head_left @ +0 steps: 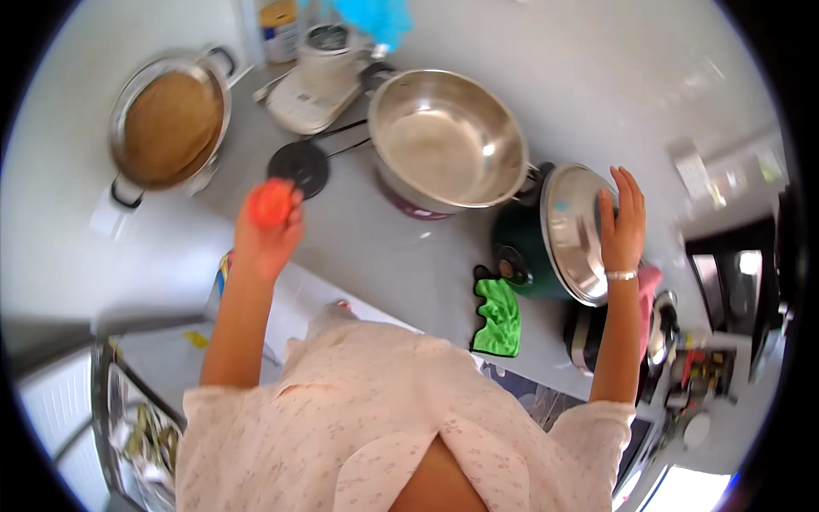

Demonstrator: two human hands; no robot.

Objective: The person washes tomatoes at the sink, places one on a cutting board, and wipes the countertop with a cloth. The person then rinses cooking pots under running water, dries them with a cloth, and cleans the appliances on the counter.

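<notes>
My left hand (271, 232) is closed around a small orange-red round thing (270, 203), too blurred to name more exactly. It is raised in front of a black disc (299, 169) on the counter. My right hand (626, 229), with fingers stretched out, is at the shiny metal lid (577, 230) of a dark green electric cooker (517, 243). Whether its fingers touch the lid or its knob, I cannot tell. Between the hands stands a wide steel pot (444, 158), with nothing visible inside, on a dark reddish base.
At the left, a two-handled steel pan (223, 111) shows a brown round surface inside. A white appliance (311, 98) stands at the back. A green cloth with black edging (497, 318) lies near the counter's front edge. Another dark pot (585, 337) is beside my right forearm.
</notes>
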